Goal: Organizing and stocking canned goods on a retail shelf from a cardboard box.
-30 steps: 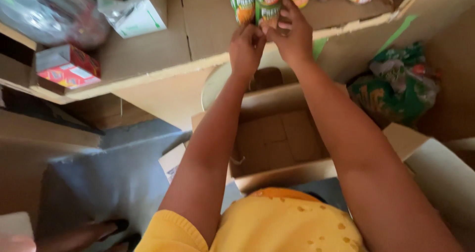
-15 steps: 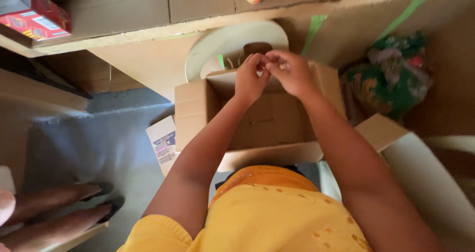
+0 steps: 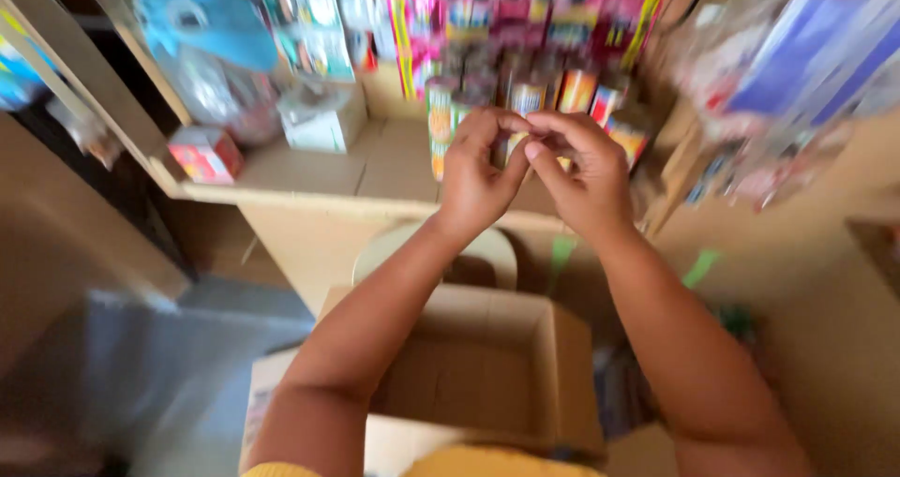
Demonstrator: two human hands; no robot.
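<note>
Holding both hands together above an open cardboard box (image 3: 487,365), left hand (image 3: 473,172) and right hand (image 3: 581,172) touching at the fingertips; whether anything is pinched between them cannot be told. Standing upright on the shelf (image 3: 319,172) just behind: a blurred cluster of cans (image 3: 525,97), uncounted. Sitting left: one red box (image 3: 206,154), one white box (image 3: 323,116).

Open brown box (image 3: 478,374) low centre; red carton (image 3: 204,154) and white carton (image 3: 323,118) on shelf; colourful cans (image 3: 525,97) behind hands.
</note>
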